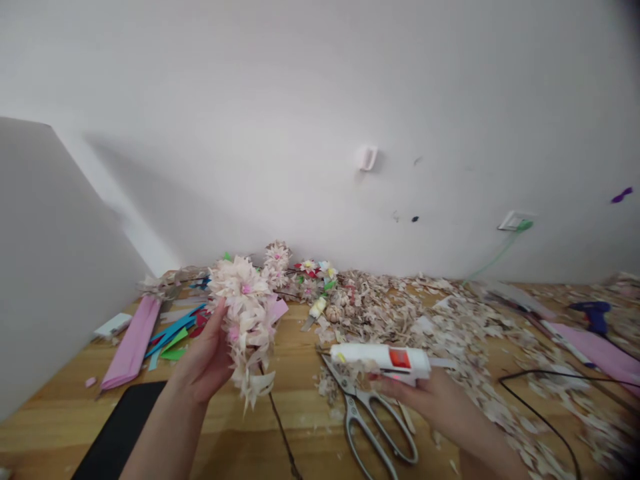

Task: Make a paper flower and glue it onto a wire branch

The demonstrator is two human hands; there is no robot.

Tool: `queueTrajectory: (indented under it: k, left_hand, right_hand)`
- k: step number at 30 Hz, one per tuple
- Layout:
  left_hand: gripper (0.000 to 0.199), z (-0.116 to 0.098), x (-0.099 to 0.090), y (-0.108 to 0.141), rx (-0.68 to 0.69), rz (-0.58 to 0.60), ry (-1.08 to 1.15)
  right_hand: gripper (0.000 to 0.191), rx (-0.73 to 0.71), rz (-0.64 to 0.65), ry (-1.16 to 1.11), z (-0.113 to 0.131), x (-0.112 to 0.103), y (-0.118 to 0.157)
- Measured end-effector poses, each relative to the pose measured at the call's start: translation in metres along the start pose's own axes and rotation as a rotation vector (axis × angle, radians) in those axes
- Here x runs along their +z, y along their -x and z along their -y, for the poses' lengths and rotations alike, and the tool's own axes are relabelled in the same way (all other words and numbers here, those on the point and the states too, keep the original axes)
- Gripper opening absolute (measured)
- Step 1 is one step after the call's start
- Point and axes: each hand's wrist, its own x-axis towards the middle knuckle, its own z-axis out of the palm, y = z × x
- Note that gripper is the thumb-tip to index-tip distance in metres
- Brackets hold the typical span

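1. Your left hand (pixel 200 360) grips one pale paper-flower spray (pixel 245 327) above the wooden table (pixel 295 427), fingers (pixel 219 327) curled around it.
2. Your right hand (pixel 420 400) holds one white glue gun (pixel 380 357), fingers (pixel 387 385) wrapped beneath.
3. One pair of scissors (pixel 370 420) lies just below; one blue glue gun (pixel 595 315) sits far right.

A white wall (pixel 250 100) with a power socket (pixel 513 221) behind a wooden tabletop (pixel 240 440)

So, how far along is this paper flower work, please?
The flowers at the back look finished. In hand: the left hand holds a petal spray, and the right hand holds a white tube. Left: many loose petals lie spread out, apparently unused.
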Motion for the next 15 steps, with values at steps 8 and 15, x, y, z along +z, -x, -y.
queueTrajectory:
  k: [8, 15]
  left_hand:
    - [0.04, -0.009, 0.007, 0.003, 0.011, -0.025, 0.117]
    - [0.043, -0.011, 0.001, 0.002, 0.044, 0.0, 0.045]
  right_hand:
    - [0.034, 0.155, -0.256, 0.036, -0.088, -0.023, 0.01]
    - [0.03, 0.244, -0.423, 0.01, -0.132, -0.031, 0.039]
